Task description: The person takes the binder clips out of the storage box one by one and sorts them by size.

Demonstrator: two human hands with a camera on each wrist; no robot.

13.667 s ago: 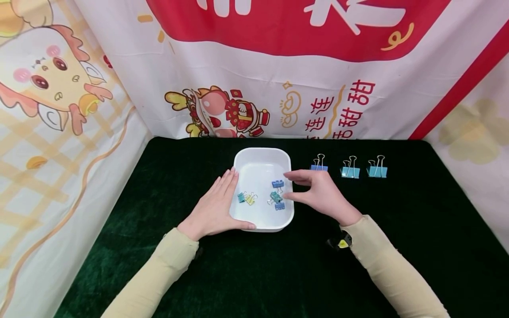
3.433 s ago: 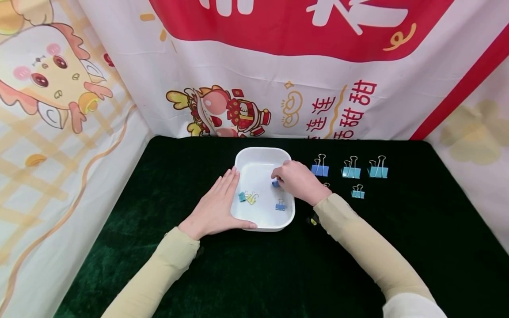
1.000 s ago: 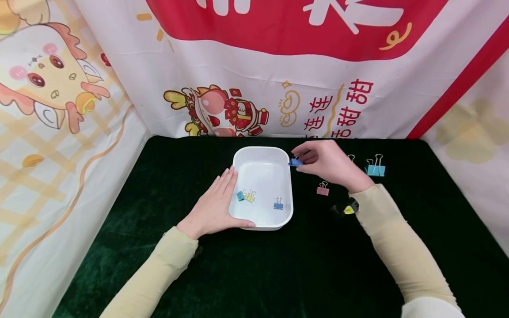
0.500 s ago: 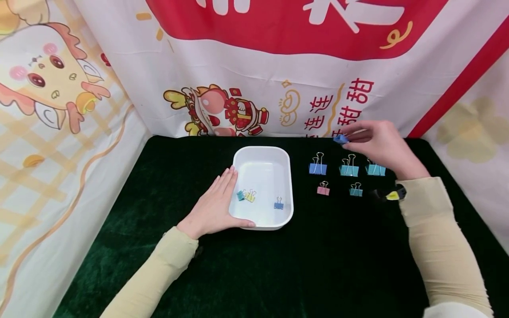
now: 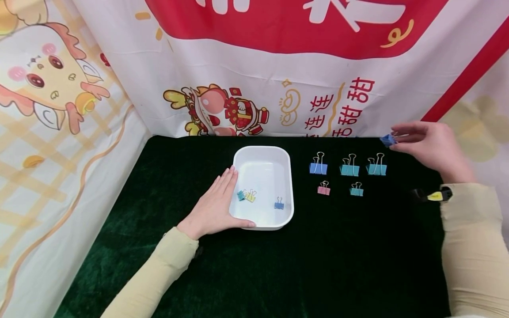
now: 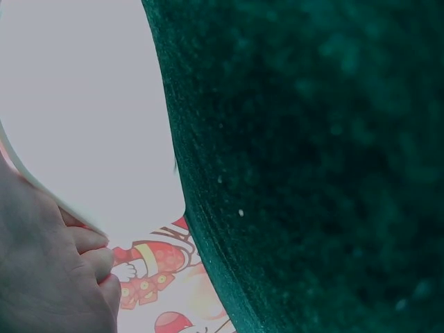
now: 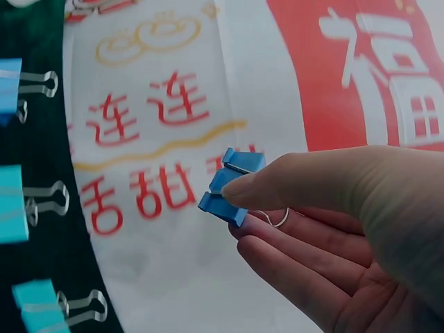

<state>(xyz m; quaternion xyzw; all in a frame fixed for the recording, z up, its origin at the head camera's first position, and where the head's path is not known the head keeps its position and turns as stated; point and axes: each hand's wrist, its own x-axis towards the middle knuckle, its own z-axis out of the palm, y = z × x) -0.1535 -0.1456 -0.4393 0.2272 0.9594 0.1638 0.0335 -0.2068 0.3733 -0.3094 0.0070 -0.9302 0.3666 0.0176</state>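
My right hand pinches a small blue binder clip between thumb and fingers, raised near the far right of the table. My left hand lies along the left side of a white tray, fingers straight, thumb across its near corner. Inside the tray, a small teal binder clip and a yellow binder clip lie together at the left, and a blue binder clip at the right. In the left wrist view, the tray fills the upper left, beside my left hand's fingers.
Right of the tray, a back row has a large blue binder clip and two large teal clips. In front of them stand a small pink clip and a small teal clip. Dark green cloth covers the table; printed fabric hangs behind.
The small pink and teal clips now stand on the cloth in a second row. My right hand has lifted a blue clip from the tray and carried it right. The left hand stays put.
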